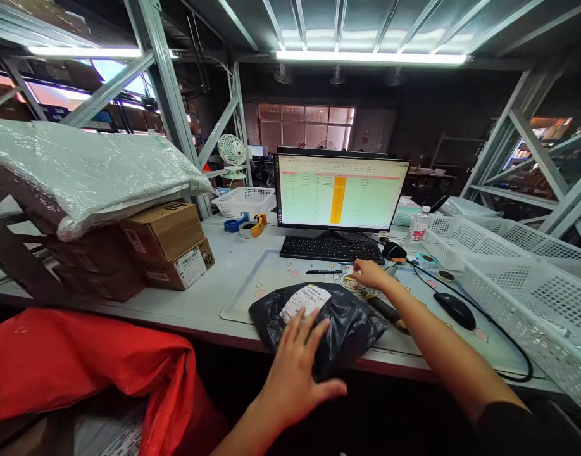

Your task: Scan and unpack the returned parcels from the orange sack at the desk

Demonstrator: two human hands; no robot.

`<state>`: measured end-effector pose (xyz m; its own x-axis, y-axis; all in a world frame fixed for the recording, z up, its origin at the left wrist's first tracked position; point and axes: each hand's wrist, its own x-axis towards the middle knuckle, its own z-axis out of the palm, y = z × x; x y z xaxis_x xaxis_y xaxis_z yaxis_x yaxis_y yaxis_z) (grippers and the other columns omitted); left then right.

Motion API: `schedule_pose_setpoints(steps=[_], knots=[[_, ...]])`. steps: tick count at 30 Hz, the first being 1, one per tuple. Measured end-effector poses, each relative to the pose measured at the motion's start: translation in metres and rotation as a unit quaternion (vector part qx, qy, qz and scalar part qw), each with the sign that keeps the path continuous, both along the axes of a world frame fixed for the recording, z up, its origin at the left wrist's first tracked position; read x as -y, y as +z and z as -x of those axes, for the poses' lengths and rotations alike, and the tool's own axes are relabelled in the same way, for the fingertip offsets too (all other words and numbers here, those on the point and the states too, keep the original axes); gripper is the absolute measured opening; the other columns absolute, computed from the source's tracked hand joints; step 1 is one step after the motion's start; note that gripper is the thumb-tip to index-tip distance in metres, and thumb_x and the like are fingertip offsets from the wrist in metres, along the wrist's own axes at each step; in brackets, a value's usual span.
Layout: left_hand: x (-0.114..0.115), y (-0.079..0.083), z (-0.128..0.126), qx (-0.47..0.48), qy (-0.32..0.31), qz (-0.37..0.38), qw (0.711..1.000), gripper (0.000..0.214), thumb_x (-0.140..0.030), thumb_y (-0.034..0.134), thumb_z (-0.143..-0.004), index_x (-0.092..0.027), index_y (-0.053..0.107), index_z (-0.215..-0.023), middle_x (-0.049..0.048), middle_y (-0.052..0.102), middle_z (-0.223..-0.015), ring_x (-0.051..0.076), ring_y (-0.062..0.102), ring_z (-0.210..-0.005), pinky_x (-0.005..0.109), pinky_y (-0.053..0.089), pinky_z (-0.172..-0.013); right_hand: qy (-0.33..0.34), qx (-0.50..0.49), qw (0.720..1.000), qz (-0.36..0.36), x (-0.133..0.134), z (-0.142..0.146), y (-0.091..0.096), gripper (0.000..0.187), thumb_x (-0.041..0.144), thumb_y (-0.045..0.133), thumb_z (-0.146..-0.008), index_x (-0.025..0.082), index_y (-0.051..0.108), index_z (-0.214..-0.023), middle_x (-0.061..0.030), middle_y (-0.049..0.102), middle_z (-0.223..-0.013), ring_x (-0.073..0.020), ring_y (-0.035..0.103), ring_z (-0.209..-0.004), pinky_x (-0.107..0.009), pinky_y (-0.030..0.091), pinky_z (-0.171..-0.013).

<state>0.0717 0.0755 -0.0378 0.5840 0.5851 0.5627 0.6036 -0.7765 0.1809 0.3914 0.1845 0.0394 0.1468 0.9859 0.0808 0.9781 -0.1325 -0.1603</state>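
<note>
Left hand [297, 367]: fingers spread over labelled black plastic mailer [350, 320] | mailer: on desk mat [247, 288], overhanging front edge of white desk [224, 253] | right hand [370, 275]: near black pen [324, 272], grip cannot be told

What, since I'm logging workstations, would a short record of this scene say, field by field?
Left hand: spread over the black plastic bag, near its white label
Right hand: over the desk mat, beyond the bag, near a pen; grip unclear
Screen: monitor lit, showing a table with an orange column
Before screen: black keyboard
Desk's left: cardboard boxes
Desk's right: mouse, white baskets
</note>
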Motion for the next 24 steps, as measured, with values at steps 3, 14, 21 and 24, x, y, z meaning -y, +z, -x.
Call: schedule_pose_setpoints(steps=[3, 14, 21, 24], knots=[[0.007, -0.004, 0.011, -0.119, -0.032, 0.019, 0.992, 0.122, -0.039, 0.102, -0.056, -0.035, 0.044, -0.163, 0.0115, 0.033, -0.175, 0.048, 0.024, -0.162, 0.075, 0.030, -0.127, 0.003, 0.017, 1.000, 0.000, 0.051, 0.004, -0.020, 0.034, 0.032, 0.058, -0.101, 0.017, 0.068, -0.130, -0.0167, 0.075, -0.130, -0.0290, 0.070, -0.118, -0.033, 0.050, -0.093], [-0.063, 0.126, 0.017, 0.150, 0.117, 0.055, 0.980, 0.039, -0.015, 0.049, -0.091, -0.020, 0.074, -0.121, 0.0088, 0.079, -0.100, 0.028, 0.074, -0.094, 0.034, 0.053, -0.084, -0.004, -0.151, 0.969, -0.198, 0.151, 0.001, -0.035, 0.049, 0.029, 0.041, -0.106, 0.015, 0.058, -0.150, -0.0181, 0.071, -0.134, -0.0299, 0.071, -0.117, -0.045, 0.056, -0.103], [-0.053, 0.144, -0.009, 0.237, 0.166, 0.030, 0.957, 0.027, -0.017, 0.048, -0.097, -0.020, 0.070, -0.112, 0.0071, 0.076, -0.093, 0.023, 0.069, -0.087, 0.028, 0.042, -0.076, 0.174, -0.207, 0.869, -0.413, 0.201, 0.068, 0.039, 0.045, 0.036, 0.047, -0.108, 0.024, 0.062, -0.149, -0.0114, 0.074, -0.126, -0.0276, 0.071, -0.117, -0.046, 0.057, -0.103], [-0.049, 0.139, -0.009, 0.203, 0.220, 0.015, 0.954, 0.023, -0.022, 0.053, -0.098, -0.020, 0.072, -0.111, 0.0083, 0.076, -0.090, 0.027, 0.071, -0.086, 0.030, 0.040, -0.075, 0.120, -0.220, 0.863, -0.439, 0.215, 0.076, 0.044, 0.046, 0.036, 0.047, -0.109, 0.027, 0.061, -0.151, -0.0108, 0.074, -0.121, -0.0290, 0.072, -0.114, -0.048, 0.059, -0.100]])
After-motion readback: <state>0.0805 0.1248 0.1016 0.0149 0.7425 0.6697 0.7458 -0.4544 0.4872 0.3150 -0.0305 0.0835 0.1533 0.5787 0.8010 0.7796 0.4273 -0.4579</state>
